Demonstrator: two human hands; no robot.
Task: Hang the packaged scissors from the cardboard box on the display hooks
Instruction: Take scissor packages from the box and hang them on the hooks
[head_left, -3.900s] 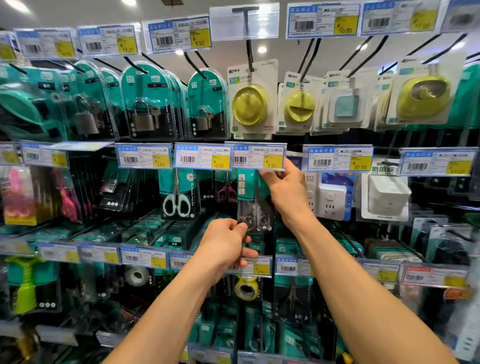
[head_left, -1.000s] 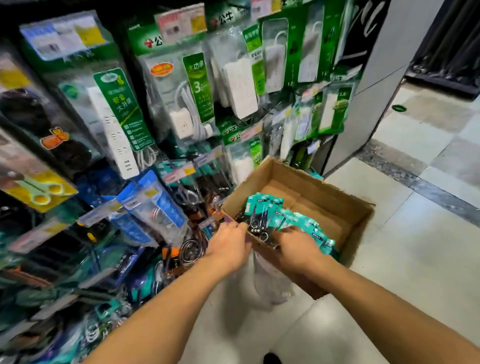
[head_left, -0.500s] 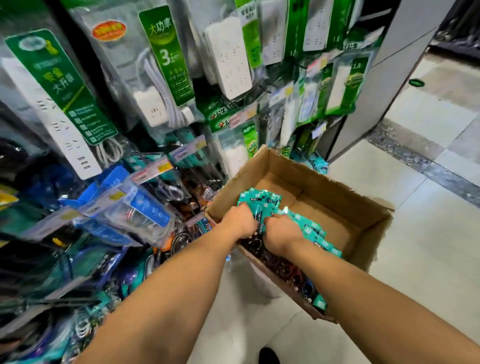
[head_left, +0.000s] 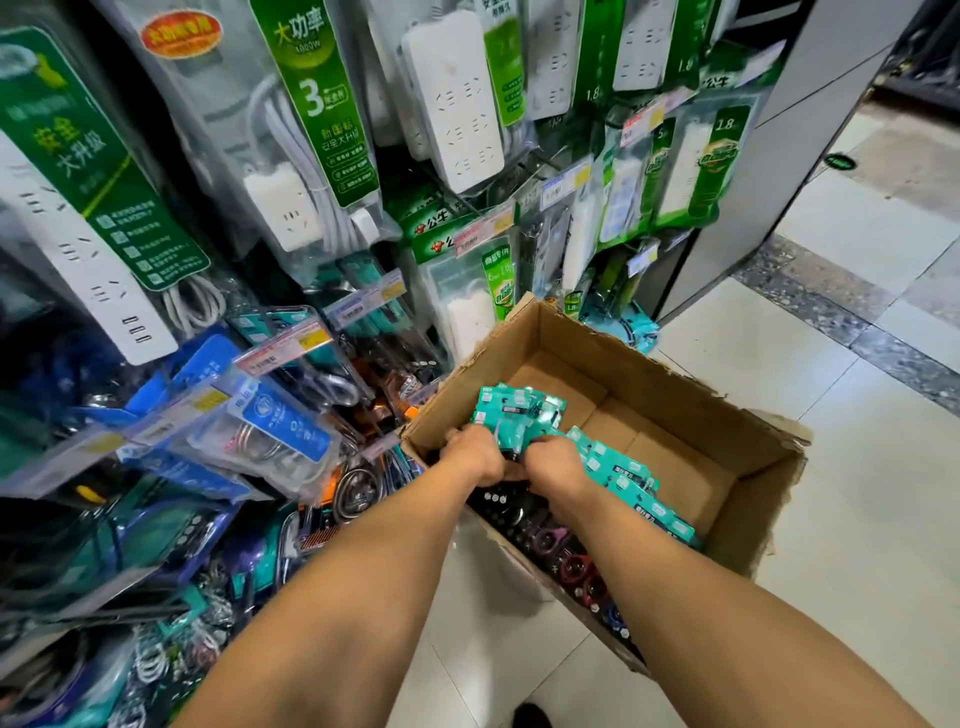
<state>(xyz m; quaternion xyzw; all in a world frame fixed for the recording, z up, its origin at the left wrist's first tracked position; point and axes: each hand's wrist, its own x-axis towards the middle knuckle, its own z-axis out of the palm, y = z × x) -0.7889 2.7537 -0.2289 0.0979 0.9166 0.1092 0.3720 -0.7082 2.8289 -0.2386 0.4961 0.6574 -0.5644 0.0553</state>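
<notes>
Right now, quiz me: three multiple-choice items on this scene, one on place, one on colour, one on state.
1. The packaged scissors lie: A in the cardboard box; B on the floor; C on a trolley.
2. Their cards are: A red; B teal; C yellow.
3. The left hand and right hand: A lie flat, empty; B touch a price tag; C grip a bundle of packs.
Key: 1 A, the packs line the box's near wall; 2 B, the card tops show teal; 3 C, both hands close round the bundle.
</notes>
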